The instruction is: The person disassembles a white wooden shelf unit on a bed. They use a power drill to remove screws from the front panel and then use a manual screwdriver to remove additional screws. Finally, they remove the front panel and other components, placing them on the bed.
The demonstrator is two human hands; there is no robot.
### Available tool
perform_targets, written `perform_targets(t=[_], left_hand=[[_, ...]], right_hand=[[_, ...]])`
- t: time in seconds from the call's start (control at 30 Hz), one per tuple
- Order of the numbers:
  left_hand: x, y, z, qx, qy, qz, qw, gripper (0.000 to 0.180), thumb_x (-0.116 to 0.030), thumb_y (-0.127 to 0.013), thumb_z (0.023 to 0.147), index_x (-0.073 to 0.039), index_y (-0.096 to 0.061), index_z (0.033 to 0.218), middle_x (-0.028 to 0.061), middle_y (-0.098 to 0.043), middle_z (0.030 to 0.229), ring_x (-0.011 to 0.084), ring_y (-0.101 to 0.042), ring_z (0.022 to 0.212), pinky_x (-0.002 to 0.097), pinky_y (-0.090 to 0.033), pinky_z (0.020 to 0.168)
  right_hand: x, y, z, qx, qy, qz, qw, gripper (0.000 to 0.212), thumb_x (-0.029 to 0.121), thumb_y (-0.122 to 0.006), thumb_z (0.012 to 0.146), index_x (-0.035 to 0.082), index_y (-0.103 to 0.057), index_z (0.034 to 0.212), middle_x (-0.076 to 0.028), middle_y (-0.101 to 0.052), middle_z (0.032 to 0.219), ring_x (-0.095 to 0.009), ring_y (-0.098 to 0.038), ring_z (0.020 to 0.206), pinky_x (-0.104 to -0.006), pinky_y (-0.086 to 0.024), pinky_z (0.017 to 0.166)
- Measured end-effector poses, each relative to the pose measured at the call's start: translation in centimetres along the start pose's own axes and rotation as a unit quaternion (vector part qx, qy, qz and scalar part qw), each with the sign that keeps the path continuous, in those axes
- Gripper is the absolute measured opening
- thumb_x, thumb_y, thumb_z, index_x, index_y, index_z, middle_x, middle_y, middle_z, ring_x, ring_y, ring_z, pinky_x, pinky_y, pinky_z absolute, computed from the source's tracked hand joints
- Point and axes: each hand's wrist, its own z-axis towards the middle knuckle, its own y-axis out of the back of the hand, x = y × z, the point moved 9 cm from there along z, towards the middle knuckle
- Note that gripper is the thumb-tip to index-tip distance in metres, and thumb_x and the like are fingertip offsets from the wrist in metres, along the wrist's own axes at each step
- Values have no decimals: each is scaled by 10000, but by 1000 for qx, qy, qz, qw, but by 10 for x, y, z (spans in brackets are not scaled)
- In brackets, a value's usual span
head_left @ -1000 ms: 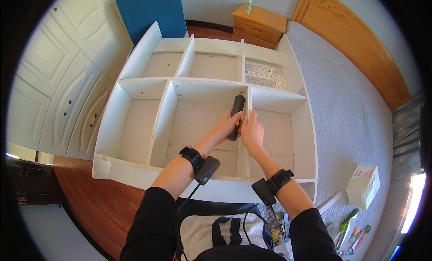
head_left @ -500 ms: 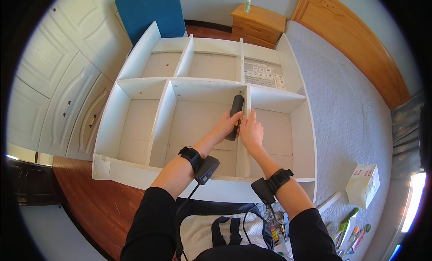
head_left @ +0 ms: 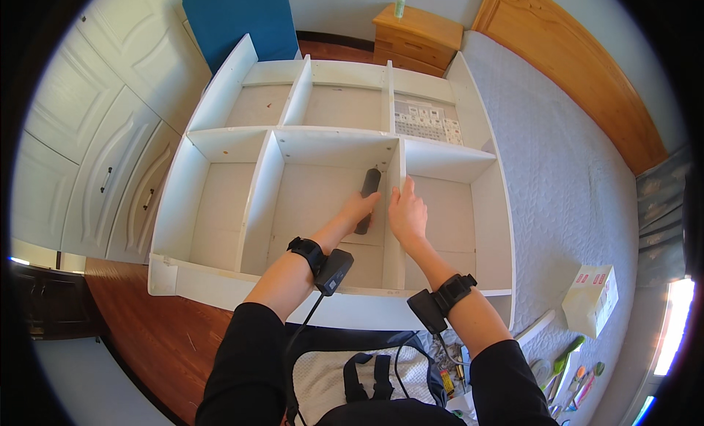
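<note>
My left hand (head_left: 358, 208) is wrapped round a dark, slim cordless screwdriver (head_left: 370, 182) with a short bit at its far end. It holds the tool inside the middle front compartment, tilted, its tip apart from the divider panel. My right hand (head_left: 408, 213) grips the top edge of that upright white divider (head_left: 394, 257), thumb on the left side and fingers on the right. Around both hands lies a white shelf unit (head_left: 334, 136) on its back, split into several compartments. Small holes or fittings show near the compartment's far corners.
A bed with a grey quilted mattress (head_left: 543, 169) runs along the right, holding a white box (head_left: 590, 301) and assorted tools. White cabinets (head_left: 103, 132) stand at the left. Behind are a wooden nightstand (head_left: 418, 37) and a blue panel (head_left: 238, 22). A printed sheet (head_left: 429, 121) lies in the far right compartment.
My left hand has drawn the screwdriver left and toward me, away from the divider and from my right hand. My right hand stays on the divider.
</note>
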Motion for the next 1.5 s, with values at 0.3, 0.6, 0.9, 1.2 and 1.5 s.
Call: perform_targets(t=[0.3,0.6,0.9,1.2,1.5], left_hand=[[4,4,-2,82,127,-89,984,340,-402,-594,902,-68,-534,887,86,-575,692,198,-569,508,337,-500,450],[-128,-43,-227,64,-161,156,972,354,-315,-507,981,-20,-553,1170,47,-585,896,116,-578,749,250,-479,633],[-141,-121,-312,177,-341,342,858,287,-154,-517,975,-11,-588,1214,73,-607,1020,152,-591,826,252,-490,661],[-109,-50,-307,44,-269,358,893,238,-143,-544,962,-11,-608,1149,72,-606,953,145,-589,816,258,-486,677],[-86,1,-304,-148,-361,591,706,335,-201,-696,830,-12,-609,1093,136,-591,1072,330,-535,1011,395,-407,913]], right_hand=[[-8,-15,11,22,-8,-12,1000,382,259,-435,941,10,-410,1229,-189,-679,791,-368,-677,742,-463,-546,640],[24,68,-100,59,59,527,846,686,438,-532,953,-100,-336,1331,-248,-519,1262,-327,-522,1172,-407,-425,990],[-294,182,-236,-131,-207,466,850,298,249,-610,908,1,-543,1058,-72,-618,788,-133,-592,618,-266,-490,538],[-497,150,-323,-188,-341,-102,915,590,137,-645,812,15,-403,1336,-213,-603,1056,-361,-620,917,-466,-501,781],[-300,212,-251,-365,-21,-74,928,474,0,-593,822,21,-486,1283,-185,-490,1292,-365,-491,1179,-442,-441,949]])
